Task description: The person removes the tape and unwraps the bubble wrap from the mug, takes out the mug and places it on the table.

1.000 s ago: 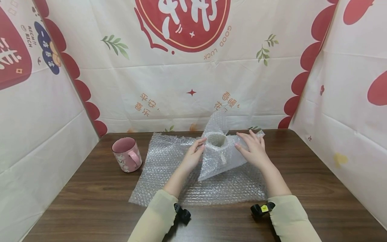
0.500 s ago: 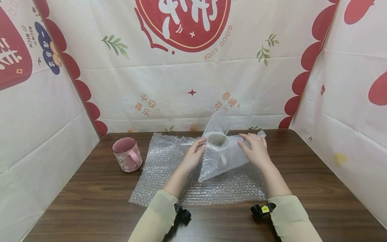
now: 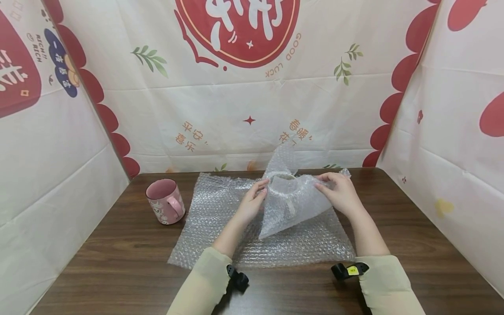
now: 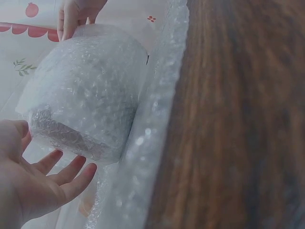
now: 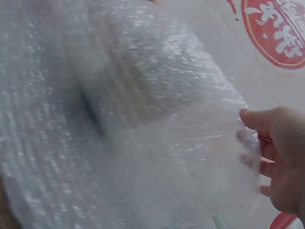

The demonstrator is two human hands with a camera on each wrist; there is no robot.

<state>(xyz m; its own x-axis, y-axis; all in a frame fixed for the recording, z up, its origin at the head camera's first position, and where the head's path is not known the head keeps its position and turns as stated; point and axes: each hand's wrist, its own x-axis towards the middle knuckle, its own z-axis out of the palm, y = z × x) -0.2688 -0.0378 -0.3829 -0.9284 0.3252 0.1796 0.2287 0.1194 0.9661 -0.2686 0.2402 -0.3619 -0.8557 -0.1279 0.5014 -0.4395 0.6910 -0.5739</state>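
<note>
A cup (image 3: 284, 183) with a round rim stands inside bubble wrap (image 3: 293, 205); its body is mostly hidden by the wrap. My left hand (image 3: 252, 202) rests its fingertips against the wrapped cup's left side. In the left wrist view, the fingers of that left hand (image 4: 45, 179) are spread and loosely bent beside the bundle. On the other side, my right hand (image 3: 340, 192) pinches the edge of a wrap flap between thumb and fingers. The right wrist view has the right hand (image 5: 281, 152) at the rim of the see-through flap (image 5: 200, 167), fingers behind it.
A pink mug (image 3: 165, 202) with a white pattern stands left of the wrap. The wrap's flat sheet (image 3: 212, 232) lies on the brown wooden table (image 3: 130, 271). Printed cloth walls (image 3: 220, 109) close off the back and both sides.
My right hand has moved slightly right and now pinches the wrap's edge, drawing the right flap up and partly over the cup's rim. The left hand stays in place.
</note>
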